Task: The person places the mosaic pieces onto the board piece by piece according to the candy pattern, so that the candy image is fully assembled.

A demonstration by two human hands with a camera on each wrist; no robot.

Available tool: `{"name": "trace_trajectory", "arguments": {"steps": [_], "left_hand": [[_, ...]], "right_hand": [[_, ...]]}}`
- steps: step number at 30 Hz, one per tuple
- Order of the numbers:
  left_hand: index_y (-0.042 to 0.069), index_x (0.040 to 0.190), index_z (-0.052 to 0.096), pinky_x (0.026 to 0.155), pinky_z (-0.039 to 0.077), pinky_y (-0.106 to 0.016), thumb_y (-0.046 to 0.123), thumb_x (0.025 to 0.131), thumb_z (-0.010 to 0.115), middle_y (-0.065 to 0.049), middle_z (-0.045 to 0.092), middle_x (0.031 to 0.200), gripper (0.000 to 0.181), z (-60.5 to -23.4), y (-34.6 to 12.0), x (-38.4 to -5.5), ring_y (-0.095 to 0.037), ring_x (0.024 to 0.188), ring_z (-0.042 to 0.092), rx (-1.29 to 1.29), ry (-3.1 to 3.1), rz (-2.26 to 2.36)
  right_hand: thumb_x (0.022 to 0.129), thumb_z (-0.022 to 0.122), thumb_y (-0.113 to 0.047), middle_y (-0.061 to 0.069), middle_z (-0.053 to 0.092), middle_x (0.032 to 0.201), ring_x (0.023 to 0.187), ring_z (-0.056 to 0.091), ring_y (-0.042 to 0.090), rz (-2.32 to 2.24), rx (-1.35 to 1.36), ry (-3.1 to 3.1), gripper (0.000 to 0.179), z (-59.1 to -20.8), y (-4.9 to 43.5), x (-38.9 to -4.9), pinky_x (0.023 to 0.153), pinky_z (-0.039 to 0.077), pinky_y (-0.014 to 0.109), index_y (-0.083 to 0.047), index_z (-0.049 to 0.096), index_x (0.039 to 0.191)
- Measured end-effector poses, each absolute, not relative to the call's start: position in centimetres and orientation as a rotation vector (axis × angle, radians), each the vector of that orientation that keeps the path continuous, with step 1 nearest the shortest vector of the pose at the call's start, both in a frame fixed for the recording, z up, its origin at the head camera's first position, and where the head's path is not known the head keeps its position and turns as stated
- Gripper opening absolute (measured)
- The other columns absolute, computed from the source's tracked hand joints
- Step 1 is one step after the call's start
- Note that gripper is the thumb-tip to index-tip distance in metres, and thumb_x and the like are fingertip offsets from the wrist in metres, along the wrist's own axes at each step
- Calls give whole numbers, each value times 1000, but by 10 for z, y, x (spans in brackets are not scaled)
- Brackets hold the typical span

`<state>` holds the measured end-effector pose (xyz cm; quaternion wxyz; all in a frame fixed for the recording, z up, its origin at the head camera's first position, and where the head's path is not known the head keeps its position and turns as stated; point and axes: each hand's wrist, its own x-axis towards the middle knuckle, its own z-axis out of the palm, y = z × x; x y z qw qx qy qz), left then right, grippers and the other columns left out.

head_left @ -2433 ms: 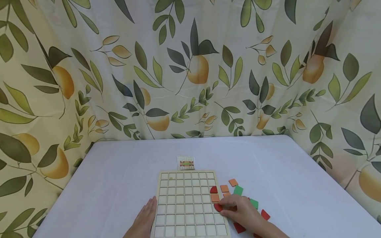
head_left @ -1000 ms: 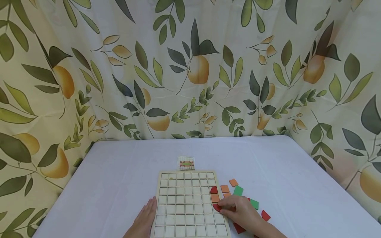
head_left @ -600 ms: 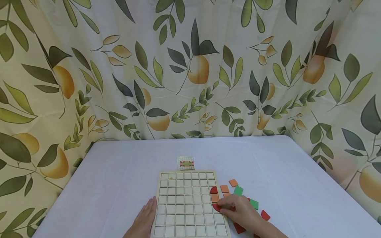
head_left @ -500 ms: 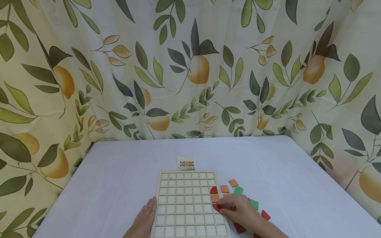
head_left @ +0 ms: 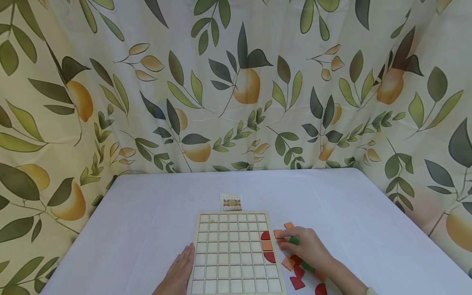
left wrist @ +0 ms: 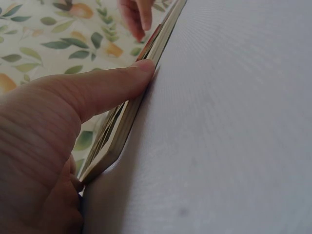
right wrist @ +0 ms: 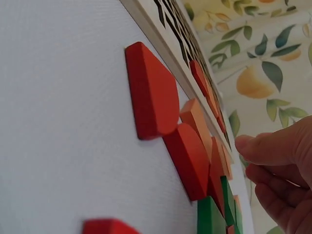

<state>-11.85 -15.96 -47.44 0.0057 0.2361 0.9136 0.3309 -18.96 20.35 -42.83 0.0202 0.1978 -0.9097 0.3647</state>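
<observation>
A pale gridded wooden board [head_left: 228, 259] lies on the table. My left hand [head_left: 179, 268] rests along its left edge with straight fingers; the left wrist view shows a digit against the board's side [left wrist: 127, 114]. In the right column of the board sit a red rounded tile [head_left: 265, 235], an orange square tile [head_left: 267, 245] and another red rounded tile [head_left: 269, 257]. My right hand [head_left: 307, 246] hovers over the loose tiles, thumb and forefinger apart, near an orange tile [head_left: 278, 234] and a green tile [head_left: 293, 240]. No tile shows between its fingertips in the right wrist view.
Loose red [head_left: 297, 283], orange [head_left: 288, 263] and green [head_left: 307, 266] tiles are scattered right of the board, some partly under my right hand. A small card with a printed grid pattern [head_left: 231, 202] lies beyond the board's far edge. A leaf-and-fruit patterned curtain [head_left: 221, 123] hangs behind the table.
My right hand has let go of the lower red tile, which now sits in the board's right column, and has moved away rightward and farther back over the loose tiles. The left hand stays put.
</observation>
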Motion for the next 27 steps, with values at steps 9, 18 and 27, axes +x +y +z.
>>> {"name": "trace_trajectory", "arguments": {"steps": [9, 18, 27], "left_hand": [[-23, 133, 13, 91, -15, -4, 67, 63, 68, -41, 17, 138, 127, -473, -158, -120, -50, 127, 16, 761, 2866, 1025], [-22, 134, 12, 90, -15, -4, 68, 61, 69, -40, 17, 139, 129, -473, -159, -119, -49, 128, 15, 723, 2855, 1014], [-21, 136, 10, 90, -13, -6, 66, 60, 72, -39, 14, 141, 130, -471, -159, -120, -48, 130, 12, 665, 2811, 1037]], "right_hand": [[76, 74, -10, -5, 66, 91, 86, 60, 18, 1128, 685, -2896, 18, -421, 220, -185, 76, 51, 35, -11, 72, 94], [77, 73, -9, -14, 63, 82, 70, 50, 5, 1123, 923, -2975, 16, -419, 237, -177, 63, 48, 23, -13, 73, 92], [78, 73, -10, -14, 62, 82, 69, 50, 5, 1131, 916, -3003, 17, -421, 237, -177, 61, 48, 22, -11, 72, 94]]}}
